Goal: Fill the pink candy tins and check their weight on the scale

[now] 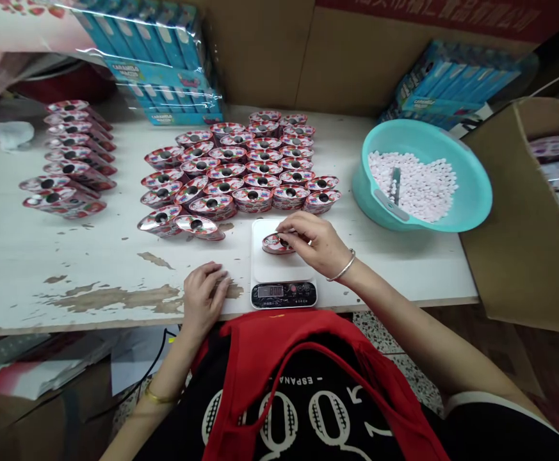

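A small red-and-white oval carton with a dark round hole in its top stands on the white kitchen scale. My right hand pinches this carton at its right end, thumb and fingers closed near the hole. The scale's lit display faces me, its digits hard to read. To the left of the scale, my left hand rests on the worn white table near the front edge, fingers loosely spread and holding nothing. Just beyond the scale stand rows of matching cartons, holes upward.
A turquoise basin with small white candies and a grey scoop stands at right. More cartons line up at left. Blue wrapped packs stand at the back. An open cardboard box is at far right.
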### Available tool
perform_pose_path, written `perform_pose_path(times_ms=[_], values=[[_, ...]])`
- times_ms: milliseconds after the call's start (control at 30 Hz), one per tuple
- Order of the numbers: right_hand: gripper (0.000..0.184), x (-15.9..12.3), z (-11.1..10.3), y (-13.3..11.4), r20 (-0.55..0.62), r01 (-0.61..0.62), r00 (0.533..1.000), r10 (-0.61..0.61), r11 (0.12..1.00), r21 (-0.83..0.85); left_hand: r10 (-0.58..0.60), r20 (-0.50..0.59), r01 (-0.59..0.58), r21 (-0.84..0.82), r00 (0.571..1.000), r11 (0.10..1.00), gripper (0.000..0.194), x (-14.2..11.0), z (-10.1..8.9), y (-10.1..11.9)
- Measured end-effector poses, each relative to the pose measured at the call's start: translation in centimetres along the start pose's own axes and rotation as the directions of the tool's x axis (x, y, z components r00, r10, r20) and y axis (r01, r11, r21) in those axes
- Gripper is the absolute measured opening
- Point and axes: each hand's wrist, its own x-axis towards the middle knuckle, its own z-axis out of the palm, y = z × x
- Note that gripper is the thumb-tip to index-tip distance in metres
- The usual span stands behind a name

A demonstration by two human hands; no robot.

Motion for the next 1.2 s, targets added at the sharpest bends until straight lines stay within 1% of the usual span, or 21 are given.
perform_pose_path(times_ms=[33,100,200,267,433,533,600,667,700,800,867,967,1033,1100,1200], values=[[0.011,0.0,-0.3,-0.3,0.035,0.026,0.999,-0.024,0.998,-0.057,0.0,0.001,0.0,0.0,1.0,1.0,0.016,0.0,0.0,0.0],[0.015,0.2,-0.8,-0.9,0.115,0.044,0.993,-0.028,0.989,-0.143,0.0,-0.001,0.0,0.0,1.0,1.0,0.016,0.0,0.0,0.0],[0.019,0.5,-1.2,-1.5,0.223,0.028,0.974,0.033,0.965,-0.262,-0.012,-0.003,0.011,-0.005,1.0,1.0,0.016,0.0,0.0,0.1],[0.02,0.7,-1.3,-1.8,0.269,0.011,0.96,0.082,0.945,-0.326,-0.027,0.0,0.027,-0.01,1.0,1.0,0.015,0.1,0.0,0.1],[0.019,1.0,-1.0,-2.3,0.306,-0.001,0.941,0.148,0.901,-0.433,-0.033,-0.002,0.033,-0.009,0.999,0.999,0.015,0.1,0.0,0.1],[0.018,1.0,-0.8,-2.7,0.313,0.018,0.938,0.148,0.882,-0.472,-0.03,-0.005,0.03,-0.013,1.0,0.999,0.014,0.0,0.0,0.1],[0.018,1.0,-0.7,-2.8,0.308,0.037,0.943,0.126,0.88,-0.474,-0.035,-0.005,0.035,-0.013,0.999,0.999,0.015,0.0,-0.1,0.3],[0.019,0.9,-0.8,-2.8,0.283,0.052,0.955,0.086,0.893,-0.446,-0.033,-0.007,0.033,-0.035,0.999,0.999,0.017,0.6,-0.2,0.8],[0.02,0.9,-0.9,-2.7,0.252,0.052,0.966,0.062,0.906,-0.421,-0.025,-0.007,0.025,-0.058,1.0,0.998,0.019,1.2,-0.1,1.0],[0.02,0.7,-1.5,-2.4,0.088,0.031,0.996,-0.003,0.947,-0.321,0.014,0.017,-0.011,-0.115,1.0,0.993,0.028,4.1,0.3,1.9],[0.019,0.4,-2.2,-2.1,-0.02,0.003,1.0,-0.009,0.962,-0.272,0.023,0.065,-0.018,-0.075,0.998,0.997,0.035,6.6,0.9,2.4],[0.016,-1.0,-3.3,-1.2,-0.111,-0.071,0.993,0.045,0.968,-0.242,-0.007,0.155,-0.002,0.059,0.988,0.998,0.043,10.1,2.2,2.8],[0.015,-2.5,-3.9,-0.5,-0.144,-0.133,0.984,0.101,0.963,-0.233,-0.046,0.197,0.018,0.14,0.979,0.99,0.045,11.7,3.1,3.0],[0.015,-4.3,-4.2,0.2,-0.17,-0.197,0.972,0.161,0.955,-0.223,-0.079,0.227,0.034,0.196,0.971,0.98,0.039,12.4,3.8,3.2],[0.014,-6.4,-4.4,0.7,-0.204,-0.273,0.951,0.233,0.942,-0.194,-0.111,0.244,0.054,0.23,0.963,0.972,0.028,12.5,4.4,3.2]])
